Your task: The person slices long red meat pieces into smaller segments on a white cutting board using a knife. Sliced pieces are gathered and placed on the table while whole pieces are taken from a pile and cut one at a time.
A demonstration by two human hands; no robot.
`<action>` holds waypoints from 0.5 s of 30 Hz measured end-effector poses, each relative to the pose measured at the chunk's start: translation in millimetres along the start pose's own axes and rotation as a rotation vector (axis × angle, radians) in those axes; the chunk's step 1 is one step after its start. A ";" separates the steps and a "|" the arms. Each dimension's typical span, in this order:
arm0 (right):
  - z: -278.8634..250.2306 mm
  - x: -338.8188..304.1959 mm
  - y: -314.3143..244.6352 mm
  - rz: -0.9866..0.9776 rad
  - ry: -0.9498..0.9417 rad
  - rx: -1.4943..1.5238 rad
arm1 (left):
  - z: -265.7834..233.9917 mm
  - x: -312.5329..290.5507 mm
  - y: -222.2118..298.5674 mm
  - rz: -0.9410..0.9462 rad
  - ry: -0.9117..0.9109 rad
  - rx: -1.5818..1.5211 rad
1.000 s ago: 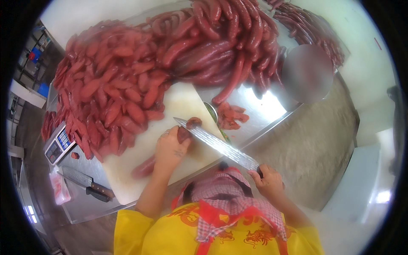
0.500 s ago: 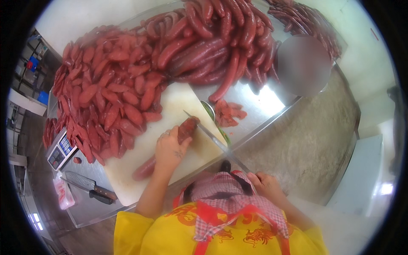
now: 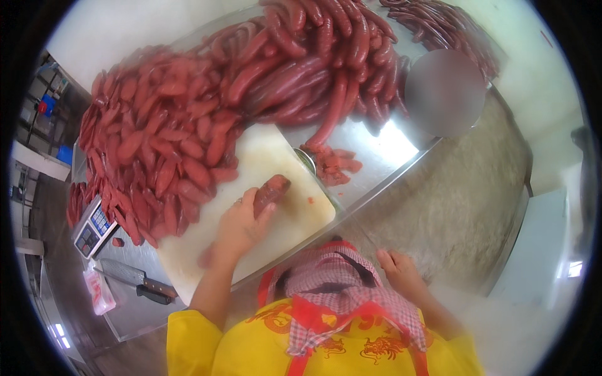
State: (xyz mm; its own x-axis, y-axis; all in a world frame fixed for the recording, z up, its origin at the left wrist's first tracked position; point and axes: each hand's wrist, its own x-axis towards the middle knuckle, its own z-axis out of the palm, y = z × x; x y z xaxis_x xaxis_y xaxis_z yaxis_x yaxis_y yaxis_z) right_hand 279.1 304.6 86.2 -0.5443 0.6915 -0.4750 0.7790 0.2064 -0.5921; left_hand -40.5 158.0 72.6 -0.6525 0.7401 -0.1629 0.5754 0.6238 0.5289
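Note:
My left hand [image 3: 241, 225] is wrapped round a thick dark-red sausage [image 3: 269, 194] on a white cutting board [image 3: 295, 222]. The sausage's far end looks cut; its near end shows dimly beside my wrist, with the middle hidden under my hand. My right hand [image 3: 394, 266] is closed off the board, past the table's front edge. The knife it held half a second ago is out of sight, seemingly still in the curled fingers. A few small red scraps [image 3: 310, 200] lie on the board's right part.
Sliced sausage [image 3: 157, 150] is heaped left of the board, whole sausages [image 3: 301, 88] behind it. Cut bits [image 3: 335, 166] lie by a round rim [image 3: 307, 160] at the board's right. A scale [image 3: 94, 229], a knife with a cleaver-like blade [image 3: 122, 271] and a plastic packet [image 3: 100, 291] are at left.
The long knife blade has left the sausage and the board and is out of view. My left hand and the sausage have shifted slightly left and nearer. My right hand has moved slightly right.

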 end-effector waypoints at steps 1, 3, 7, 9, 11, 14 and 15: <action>-0.7 -6.9 1.8 -0.015 -0.013 -0.056 | -6.6 3.6 0.0 0.008 -0.025 -0.024; -1.1 -17.4 3.9 -0.022 -0.033 -0.180 | -16.0 9.5 0.7 0.014 -0.057 -0.059; 2.3 -25.4 4.1 -0.114 -0.033 -0.156 | -21.8 15.9 2.3 0.014 -0.054 -0.094; 6.0 -25.0 0.3 -0.108 -0.027 -0.139 | -22.1 16.7 3.0 0.017 -0.047 -0.093; 11.4 -20.2 -6.5 -0.101 -0.022 -0.191 | -22.7 16.8 4.0 0.013 -0.047 -0.067; 24.9 -6.2 -19.1 -0.170 0.064 -0.247 | -22.8 15.7 8.0 0.018 -0.076 -0.053; 28.8 -2.0 -21.6 -0.211 0.104 -0.267 | -22.7 15.0 9.7 0.007 -0.073 -0.068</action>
State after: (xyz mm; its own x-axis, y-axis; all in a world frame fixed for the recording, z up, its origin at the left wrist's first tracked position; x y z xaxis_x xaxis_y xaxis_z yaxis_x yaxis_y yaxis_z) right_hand 254.4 278.8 81.1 -0.6780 0.6784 -0.2829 0.7140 0.5165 -0.4727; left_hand -55.9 169.4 94.2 -0.6098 0.7620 -0.2180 0.5430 0.6020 0.5855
